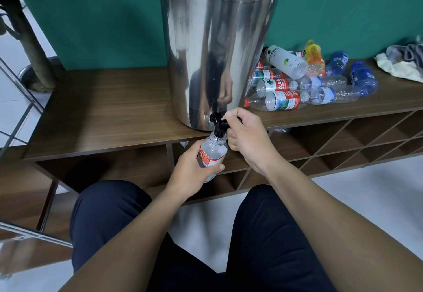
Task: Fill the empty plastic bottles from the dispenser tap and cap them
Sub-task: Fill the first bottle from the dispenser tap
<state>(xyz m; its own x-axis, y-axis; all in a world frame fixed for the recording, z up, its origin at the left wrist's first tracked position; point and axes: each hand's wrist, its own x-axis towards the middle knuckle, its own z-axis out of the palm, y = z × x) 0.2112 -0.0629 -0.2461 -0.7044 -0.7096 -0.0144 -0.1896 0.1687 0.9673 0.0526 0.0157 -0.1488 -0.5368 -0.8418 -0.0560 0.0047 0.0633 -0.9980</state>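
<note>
Leftmost, at about nine o'clock, a dark tree trunk (27, 47) rises from a metal pot (29, 74) on the pale tiled floor (11, 99), beside a slanted metal rail (20, 85). Next comes the wooden shelf top (109, 108), brown and grained, with open cubbies (332, 140) below it and a green wall (96, 17) behind.

At the centre the left hand (194, 172) wraps round a clear bottle with a red and white label (211, 152), holding it tilted with its mouth right under the black tap (218, 127) — that tap juts from the base of the steel dispenser (217, 51) at twelve o'clock. The right hand (247, 138) is curled on the tap's lever, fingers closed over it.

Toward two o'clock, a heap of empty bottles (297, 85) lies on its side on the shelf top just beside the dispenser — red-labelled, blue, one orange (314, 57), one white (286, 61). Further right, at the edge, a crumpled cloth (400, 63) rests on the wood. At six o'clock, dark trousered knees (109, 218) fill the foreground above white floor.
</note>
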